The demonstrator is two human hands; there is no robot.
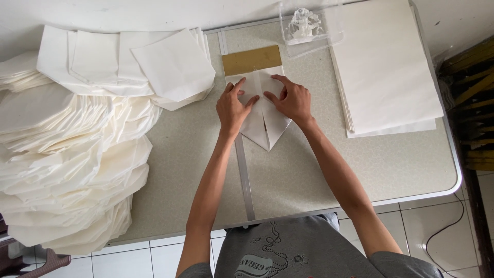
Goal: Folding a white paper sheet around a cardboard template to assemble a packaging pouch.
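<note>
Head view. Grey shirt (pixel 303 252), nearest the lens, at the tabletop (pixel 309 175) edge.
Left hand (pixel 234 108): flat, fingers spread, pinning the left flap of the folded sheet (pixel 267 126); nothing clasped.
Right hand (pixel 293 100): likewise flat on the right flap, grip open, holding the crease down.
Folded sheet: mid-tabletop, point toward the person, laid over a metal strip (pixel 246 180); top edge just below a brown card (pixel 252 59), likely a fold guide.
Flat paper stack (pixel 386 67): right, within reach.
Folded pieces (pixel 77 154): heaped left.
Clear box (pixel 309 28): far edge.
</note>
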